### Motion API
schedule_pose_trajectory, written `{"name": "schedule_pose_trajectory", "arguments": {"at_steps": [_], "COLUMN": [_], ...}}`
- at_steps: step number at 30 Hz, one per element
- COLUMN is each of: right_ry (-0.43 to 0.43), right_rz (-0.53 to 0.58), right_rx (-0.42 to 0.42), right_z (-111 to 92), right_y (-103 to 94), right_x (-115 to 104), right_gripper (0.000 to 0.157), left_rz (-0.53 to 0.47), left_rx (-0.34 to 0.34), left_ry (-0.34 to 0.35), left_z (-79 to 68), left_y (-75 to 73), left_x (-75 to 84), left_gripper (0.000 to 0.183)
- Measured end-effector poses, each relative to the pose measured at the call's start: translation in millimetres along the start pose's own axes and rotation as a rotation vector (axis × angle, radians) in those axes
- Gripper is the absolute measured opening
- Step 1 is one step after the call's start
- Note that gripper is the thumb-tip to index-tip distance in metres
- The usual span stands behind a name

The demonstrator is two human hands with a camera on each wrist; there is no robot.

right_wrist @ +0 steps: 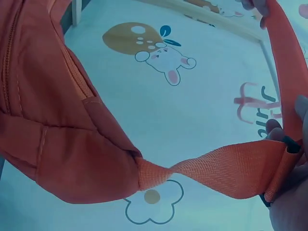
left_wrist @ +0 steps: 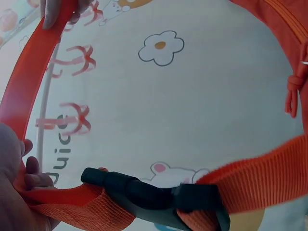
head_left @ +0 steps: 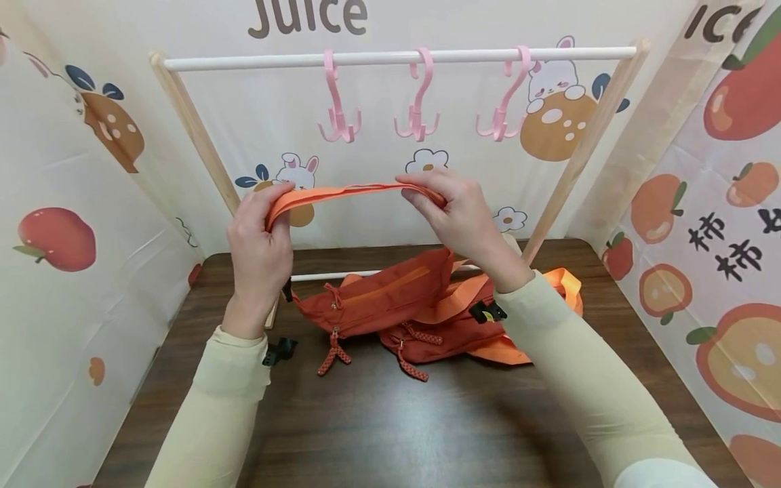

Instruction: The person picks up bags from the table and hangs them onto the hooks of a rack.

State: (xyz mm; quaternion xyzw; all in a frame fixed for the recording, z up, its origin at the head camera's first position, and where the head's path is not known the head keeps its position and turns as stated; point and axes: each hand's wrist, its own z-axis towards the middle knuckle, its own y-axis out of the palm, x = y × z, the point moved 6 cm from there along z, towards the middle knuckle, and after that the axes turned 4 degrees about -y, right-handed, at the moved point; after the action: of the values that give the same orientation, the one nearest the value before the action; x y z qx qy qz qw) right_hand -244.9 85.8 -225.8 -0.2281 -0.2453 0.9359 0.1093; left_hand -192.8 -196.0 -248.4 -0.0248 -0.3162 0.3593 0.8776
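Note:
Between my two hands an orange strap [head_left: 348, 192] is stretched, in front of the rack. My left hand [head_left: 261, 251] grips its left end, and my right hand [head_left: 454, 213] pinches it at the right. From this strap hangs a rust-red waist bag [head_left: 381, 291] with cord zip pulls. A black buckle [left_wrist: 149, 195] shows on the strap near my left hand in the left wrist view. In the right wrist view the strap's webbing [right_wrist: 221, 168] is twisted between the bag and my right hand. Whether the bag touches what lies below it, I cannot tell.
More rust-red bag fabric [head_left: 445, 346] with orange straps [head_left: 567, 281] lies on the dark wooden table [head_left: 378, 434]. Behind stands a wooden rack with a white rail [head_left: 256, 62], from which pink hooks [head_left: 338, 102] hang. Printed cloth walls [head_left: 67, 339] enclose the sides.

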Motion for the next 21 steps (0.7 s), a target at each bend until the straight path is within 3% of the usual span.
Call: {"name": "schedule_pose_trajectory", "arguments": {"at_steps": [9, 21], "right_ry": [-0.101, -0.087], "right_rz": [-0.084, -0.184], "right_rx": [0.052, 0.092], "right_z": [12, 32], "right_y": [-3.4, -0.6], "right_x": [-3, -2], "right_gripper": [0.018, 0.020], "left_rz": [0.058, 0.109], "left_rx": [-0.045, 0.034], "left_ry": [0.041, 0.014], "left_z": [10.5, 39.2], "left_y": [0.2, -1.2], "left_x": [-3.6, -1.0], "left_gripper": [0.026, 0.031]}}
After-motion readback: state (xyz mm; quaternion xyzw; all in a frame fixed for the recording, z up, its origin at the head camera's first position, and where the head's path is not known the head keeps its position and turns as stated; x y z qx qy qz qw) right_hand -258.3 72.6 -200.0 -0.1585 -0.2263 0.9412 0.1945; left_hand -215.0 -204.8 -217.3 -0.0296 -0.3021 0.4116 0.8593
